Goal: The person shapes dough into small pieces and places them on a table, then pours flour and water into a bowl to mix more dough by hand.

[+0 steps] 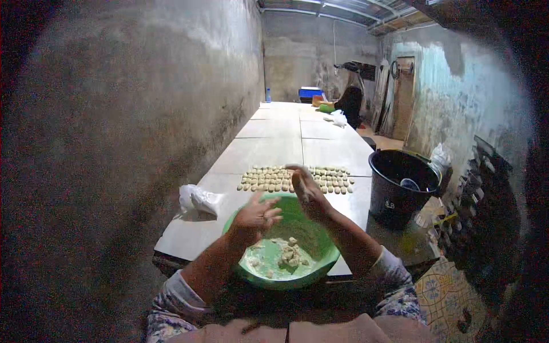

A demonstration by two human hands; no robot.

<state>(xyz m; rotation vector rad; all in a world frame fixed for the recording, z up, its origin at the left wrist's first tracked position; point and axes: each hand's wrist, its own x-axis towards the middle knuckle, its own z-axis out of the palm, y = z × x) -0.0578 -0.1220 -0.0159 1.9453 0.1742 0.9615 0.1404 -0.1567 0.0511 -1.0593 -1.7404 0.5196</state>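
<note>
A green basin [329,264] stands at the near edge of the long white table, with lumps of pale dough [290,257] and smears of flour inside. My left hand [255,218] is over the basin's left side, fingers spread and bent, with nothing in it. Over the back right of the basin, my right hand [309,192] is raised on edge with its fingers extended, whitish residue on it and nothing held. The hands are apart. Rows of small dough pieces [269,178] lie beyond the basin, partly hidden by my right hand.
A white plastic bag [200,201] lies left of the basin. At the right stands a black bucket [394,197]. Farther along the table [274,150] are another white bag [338,118], a green item [326,108] and a blue container [310,92]. A wall runs along the left.
</note>
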